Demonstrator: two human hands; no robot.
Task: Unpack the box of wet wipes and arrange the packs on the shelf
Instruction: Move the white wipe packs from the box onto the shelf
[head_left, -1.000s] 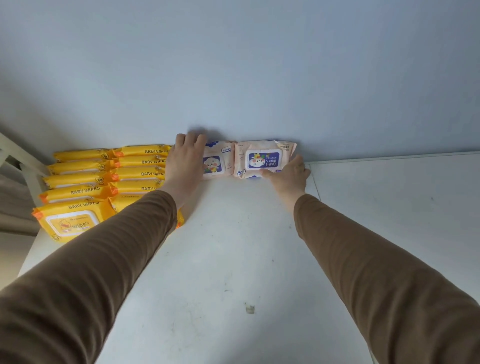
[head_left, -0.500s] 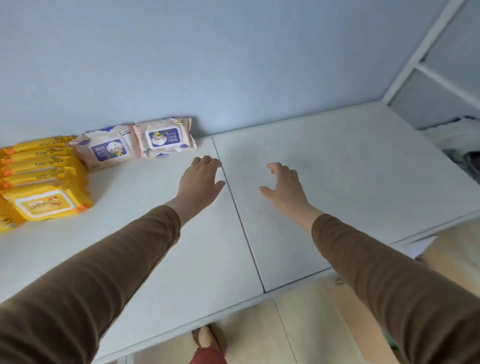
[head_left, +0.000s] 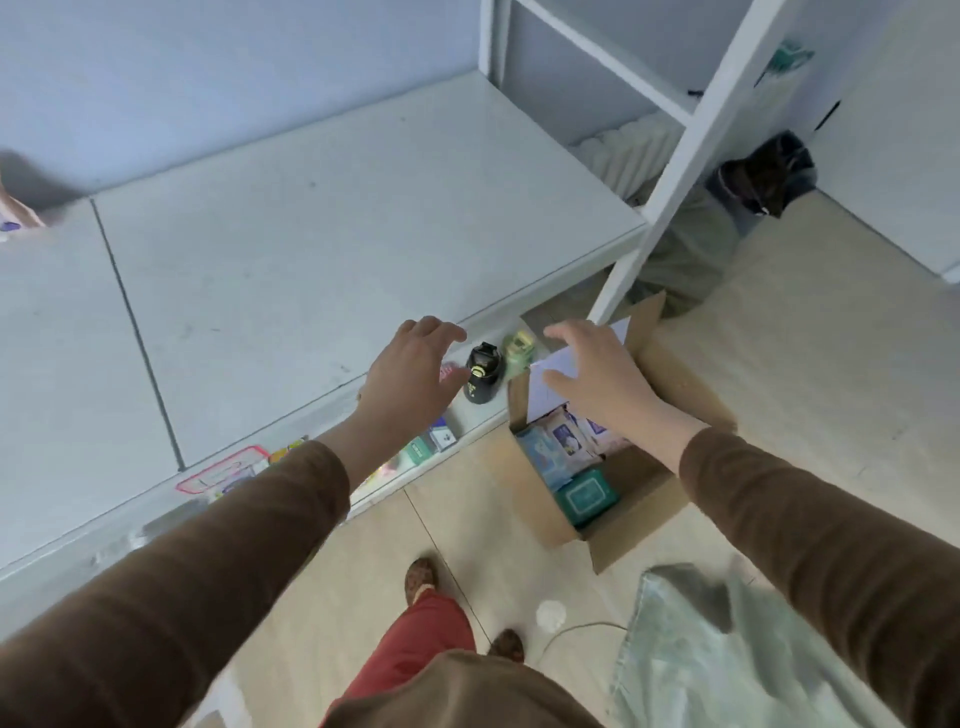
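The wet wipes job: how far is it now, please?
Done: only one pack shows on the shelf, at its far left edge. In hand: nothing; the left hand and right hand are open and empty above the cardboard box. Left: several packs in the box, including a teal pack.

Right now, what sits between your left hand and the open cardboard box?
In the head view, a black bottle and a small green item on the lower shelf sit between the left hand and the cardboard box.

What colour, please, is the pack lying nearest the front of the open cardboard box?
Teal green pack, with a lighter framed label on top; the head view shows it.
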